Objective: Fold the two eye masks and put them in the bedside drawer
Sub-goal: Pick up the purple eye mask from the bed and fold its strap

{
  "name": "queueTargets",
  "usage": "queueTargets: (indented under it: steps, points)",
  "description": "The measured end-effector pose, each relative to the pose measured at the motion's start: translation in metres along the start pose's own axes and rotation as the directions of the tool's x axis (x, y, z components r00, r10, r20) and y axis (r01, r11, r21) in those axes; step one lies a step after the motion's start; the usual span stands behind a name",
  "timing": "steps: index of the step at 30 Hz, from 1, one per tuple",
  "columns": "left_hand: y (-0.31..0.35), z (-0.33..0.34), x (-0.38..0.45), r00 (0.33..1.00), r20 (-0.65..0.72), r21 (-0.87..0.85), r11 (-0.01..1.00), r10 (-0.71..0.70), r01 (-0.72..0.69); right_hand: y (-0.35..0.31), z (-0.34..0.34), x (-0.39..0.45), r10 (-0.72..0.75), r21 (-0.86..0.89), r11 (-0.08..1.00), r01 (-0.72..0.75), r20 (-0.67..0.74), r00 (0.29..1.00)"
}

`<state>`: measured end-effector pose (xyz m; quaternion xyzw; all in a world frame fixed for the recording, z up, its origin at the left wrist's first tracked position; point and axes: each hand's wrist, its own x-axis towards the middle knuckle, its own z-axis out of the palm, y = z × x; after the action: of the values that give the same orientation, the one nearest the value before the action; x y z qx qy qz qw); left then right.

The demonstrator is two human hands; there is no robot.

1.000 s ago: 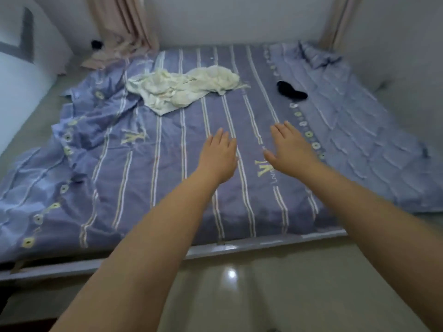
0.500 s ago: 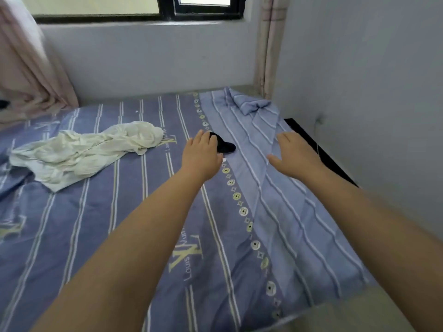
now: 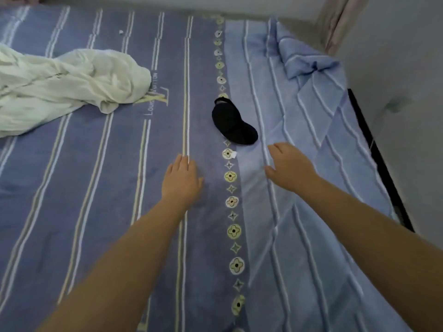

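A black eye mask [image 3: 233, 122] lies flat on the purple striped bed cover [image 3: 100, 192], on the flower-patterned seam. I cannot tell whether it is one mask or two stacked. My left hand [image 3: 181, 179] hovers over the cover, below and left of the mask, fingers together and holding nothing. My right hand [image 3: 287, 165] is just below and right of the mask, a short gap away, fingers apart and empty. No drawer is in view.
A crumpled white cloth [image 3: 64, 85] lies on the bed at the left. The lighter blue part of the cover is bunched up [image 3: 302, 63] near the far right corner. A wall [image 3: 407, 116] and a dark bed edge [image 3: 374, 149] run along the right.
The view has dropped and closed in on the bed. The mask, half hidden by my left hand before, is now fully visible, and both hands sit nearer to me than it.
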<state>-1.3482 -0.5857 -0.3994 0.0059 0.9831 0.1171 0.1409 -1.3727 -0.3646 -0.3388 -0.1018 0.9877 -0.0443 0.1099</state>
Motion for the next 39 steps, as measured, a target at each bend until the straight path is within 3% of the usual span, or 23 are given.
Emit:
queueTargets:
  steps: [6,11,14,17,19,24,26,29,31,34,39]
  points:
    - [-0.023,0.096,0.064,0.994,0.057,-0.113,0.988,-0.096,0.102,-0.004,0.101,0.103,-0.042,0.157,0.987,0.038,0.025,0.999]
    - [-0.032,0.134,0.072,0.981,-0.169,-0.162,0.985,-0.090,0.063,0.005,0.158,0.159,0.031,0.157,0.988,-0.005,-0.163,0.986]
    - [-0.031,0.133,0.073,0.979,-0.184,-0.140,0.989,-0.083,0.057,0.004,0.167,0.171,0.142,0.361,0.932,-0.029,-0.291,0.946]
    - [-0.031,0.132,0.074,0.985,-0.157,-0.130,0.990,-0.077,0.057,0.004,0.162,0.169,0.238,0.524,0.851,-0.039,-0.319,0.917]
    - [-0.034,0.131,0.076,0.986,-0.157,-0.121,0.992,-0.058,0.039,0.003,0.157,0.160,0.199,0.530,0.848,0.010,-0.337,0.920]
    - [-0.039,0.129,0.089,0.984,-0.174,-0.123,0.992,-0.035,0.013,0.001,0.149,0.092,-0.071,0.429,0.870,0.242,-0.376,0.924]
    - [-0.033,0.122,0.078,0.984,-0.171,-0.163,0.987,-0.045,0.017,0.007,0.144,0.054,-0.127,0.409,0.870,0.276,-0.355,0.926]
    - [-0.003,0.118,0.031,0.977,-0.211,-0.315,0.944,0.028,-0.095,0.013,0.135,0.001,-0.123,0.404,0.875,0.265,-0.344,0.931]
    - [0.019,0.114,-0.010,0.986,-0.145,-0.453,0.880,0.085,-0.143,0.012,0.132,-0.027,-0.179,0.393,0.866,0.308,-0.332,0.926]
    - [0.037,0.100,-0.052,0.969,0.048,-0.450,0.871,0.241,-0.195,0.011,0.123,-0.059,-0.259,0.422,0.828,0.370,-0.297,0.919]
    - [0.051,0.036,-0.091,0.991,-0.124,-0.527,0.844,0.042,-0.101,0.004,0.064,-0.103,-0.342,0.459,0.772,0.440,-0.285,0.896]
